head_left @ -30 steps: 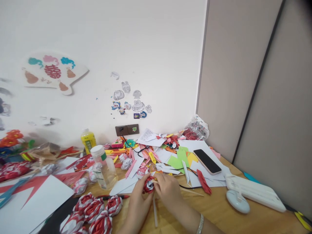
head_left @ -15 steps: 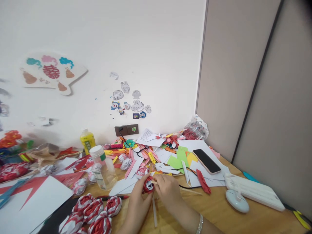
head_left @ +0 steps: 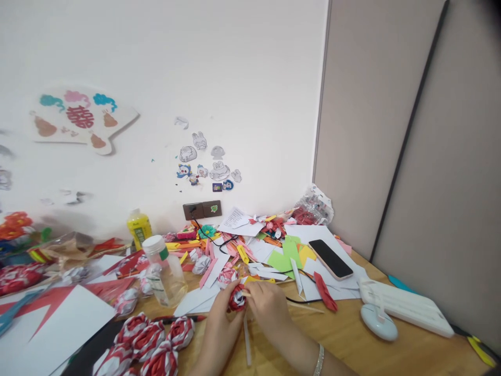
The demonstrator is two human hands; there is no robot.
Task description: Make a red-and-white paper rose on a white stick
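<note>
My left hand is closed around a small red and white paper rose, held just above the table near its front edge. Against the rose's right side, my right hand pinches a thin pale stick, whose tip touches the folded paper. Part of the stick is hidden by the fingers. Below the hands lies a narrow white strip. To the left, several finished red and white paper roses sit bunched together.
A clear jar with a white lid and a yellow bottle stand at left. Loose paper strips and a black phone lie behind the hands. At right are a white keyboard-like slab and a pale mouse-like object. Blue scissors lie far left.
The view has shifted very slightly. Both hands keep their hold at the paper rose, and a little more of its folded face shows between the fingers.
</note>
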